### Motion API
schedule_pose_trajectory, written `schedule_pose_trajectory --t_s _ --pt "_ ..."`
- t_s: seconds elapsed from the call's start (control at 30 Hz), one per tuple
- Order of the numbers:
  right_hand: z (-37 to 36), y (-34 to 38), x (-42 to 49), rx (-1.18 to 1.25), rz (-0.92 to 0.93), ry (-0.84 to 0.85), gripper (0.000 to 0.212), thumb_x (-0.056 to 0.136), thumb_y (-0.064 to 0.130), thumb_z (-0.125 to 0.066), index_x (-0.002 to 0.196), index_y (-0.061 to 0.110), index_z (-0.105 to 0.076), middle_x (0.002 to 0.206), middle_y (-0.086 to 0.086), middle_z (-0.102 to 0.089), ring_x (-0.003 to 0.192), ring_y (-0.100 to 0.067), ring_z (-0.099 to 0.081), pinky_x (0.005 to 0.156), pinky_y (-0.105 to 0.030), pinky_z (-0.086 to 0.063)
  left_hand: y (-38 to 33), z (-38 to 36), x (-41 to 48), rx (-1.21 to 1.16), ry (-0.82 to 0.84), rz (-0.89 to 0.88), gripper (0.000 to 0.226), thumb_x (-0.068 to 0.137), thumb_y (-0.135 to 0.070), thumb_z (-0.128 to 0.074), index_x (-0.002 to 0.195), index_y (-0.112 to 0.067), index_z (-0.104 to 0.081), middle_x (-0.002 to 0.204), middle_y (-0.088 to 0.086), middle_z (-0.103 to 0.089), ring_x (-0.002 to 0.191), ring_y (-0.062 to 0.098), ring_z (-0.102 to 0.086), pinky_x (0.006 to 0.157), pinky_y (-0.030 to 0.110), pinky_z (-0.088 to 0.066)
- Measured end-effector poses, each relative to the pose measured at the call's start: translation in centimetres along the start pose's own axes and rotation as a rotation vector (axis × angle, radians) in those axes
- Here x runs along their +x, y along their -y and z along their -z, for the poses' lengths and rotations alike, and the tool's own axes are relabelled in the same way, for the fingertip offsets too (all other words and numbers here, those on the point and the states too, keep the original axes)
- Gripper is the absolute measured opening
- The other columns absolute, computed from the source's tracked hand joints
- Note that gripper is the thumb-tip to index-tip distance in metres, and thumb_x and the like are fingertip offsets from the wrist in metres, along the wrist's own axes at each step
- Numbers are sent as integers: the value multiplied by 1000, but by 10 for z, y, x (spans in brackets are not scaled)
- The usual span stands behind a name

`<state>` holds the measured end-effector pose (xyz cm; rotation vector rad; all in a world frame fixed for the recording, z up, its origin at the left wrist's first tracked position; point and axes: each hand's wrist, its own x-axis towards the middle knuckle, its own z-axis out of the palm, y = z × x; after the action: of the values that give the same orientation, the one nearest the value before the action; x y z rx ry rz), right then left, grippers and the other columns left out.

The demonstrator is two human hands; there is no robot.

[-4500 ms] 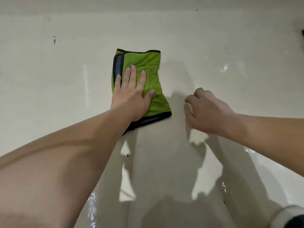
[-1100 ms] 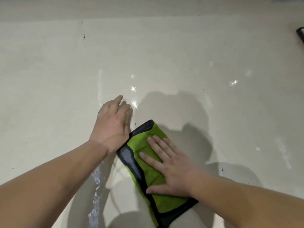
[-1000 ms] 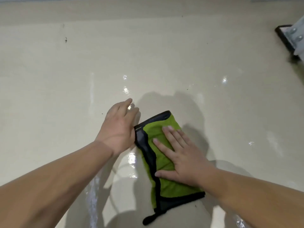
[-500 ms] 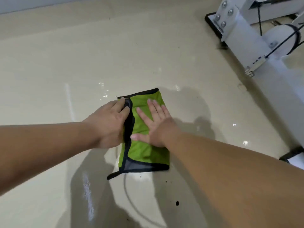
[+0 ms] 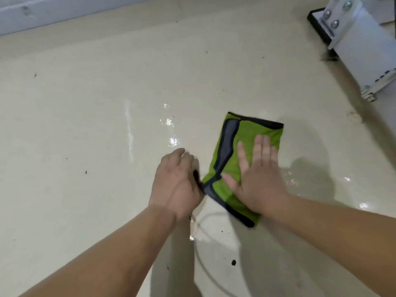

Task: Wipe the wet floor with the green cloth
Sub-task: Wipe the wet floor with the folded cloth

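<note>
Nearest the person, a thin arc of water (image 5: 199, 243) and some dark specks (image 5: 233, 262) lie on the cream floor (image 5: 75, 200) between the forearms; a stroke that misses them would leave a slick strip, and grit caught under the fabric could smear. Just beyond, the right hand (image 5: 259, 179) lies flat with its fingers straight, pressing the folded green cloth (image 5: 259, 131) against the floor and gripping nothing. The left hand (image 5: 177, 183) sits just beside the cloth's black-trimmed corner with curled fingers; whether it pinches the trim I cannot tell. Held only by a flat palm, the cloth may slide out or unfold on a quick stroke, and a hand leaning on wet floor could skid. Farther out, droplets (image 5: 171, 142) glint to the left of the cloth, easy to overlook; at far right a white metal frame (image 5: 360, 43) could catch knuckles on a wide sweep
</note>
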<state>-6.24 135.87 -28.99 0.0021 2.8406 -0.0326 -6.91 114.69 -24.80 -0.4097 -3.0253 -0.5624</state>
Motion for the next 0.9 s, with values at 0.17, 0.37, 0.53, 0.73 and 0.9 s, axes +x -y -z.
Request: schedule_pose_trajectory --t_s 0.17,0.37,0.53,0.73,0.9 --pt "-26 18 -54 12 418 -16 100 90 83 -25 164 16 -13 166 -33 7 155 -45 11 124 -62 -7 12 -6 -19 22 226 80 21 72 -13 -46 69 -17 -67 75 0 -57 73 30 -54 60 34 -39" --pt "-15 -25 -40 -23 436 8 97 91 86 -18 164 22 -9 170 -20 6 157 -33 10 124 -51 -4 -24 -13 4 18 296 -65 15 65 -12 -54 65 -15 -69 70 3 -58 68 31 -55 53 37 -47" --pt "2 -76 -25 1 132 47 104 80 91 7 162 28 12 168 -15 23 155 -27 23 127 -45 6 -80 -23 39 45 343 -188 28 85 -16 -55 108 -16 -71 108 6 -61 101 31 -53 84 41 -44" --pt "12 -157 -6 110 -287 17 107 80 93 2 163 27 12 169 -13 21 156 -27 19 128 -44 7 -126 -41 70 -4 349 -237 48 77 -23 -36 108 -16 -72 109 6 -64 98 32 -54 86 43 -47" --pt "13 -184 -6 136 -455 29 104 84 89 0 163 22 12 169 -17 21 156 -31 19 127 -46 8 -144 -45 68 -45 354 -245 51 74 -21 -36 110 -16 -71 111 4 -64 98 30 -53 86 44 -48"
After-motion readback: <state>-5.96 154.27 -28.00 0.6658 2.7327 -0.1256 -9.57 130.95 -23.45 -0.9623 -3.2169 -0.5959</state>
